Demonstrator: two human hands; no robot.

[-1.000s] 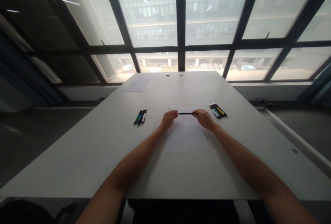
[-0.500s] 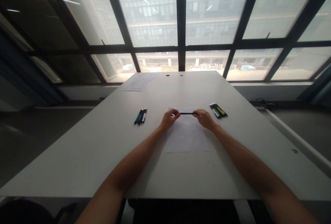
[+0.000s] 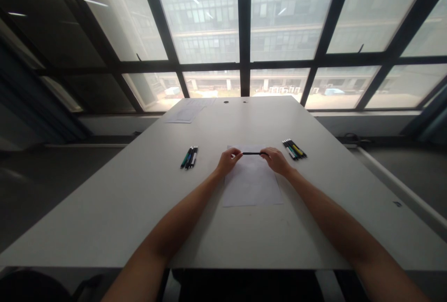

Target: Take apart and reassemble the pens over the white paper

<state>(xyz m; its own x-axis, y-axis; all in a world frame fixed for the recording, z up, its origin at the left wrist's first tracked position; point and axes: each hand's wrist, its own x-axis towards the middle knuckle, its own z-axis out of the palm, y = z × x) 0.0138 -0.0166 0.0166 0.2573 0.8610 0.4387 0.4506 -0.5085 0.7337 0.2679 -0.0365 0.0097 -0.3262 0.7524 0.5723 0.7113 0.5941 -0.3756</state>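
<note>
A thin black pen is held level above a white sheet of paper on the grey table. My left hand pinches the pen's left end, fingers closed. Its right end is pinched in the closed fingers of my right hand. Both forearms reach out from the near table edge.
A small group of pens lies left of the hands and several pens lie to the right. More papers sit at the far left of the table by the window. Two cable holes mark the far edge.
</note>
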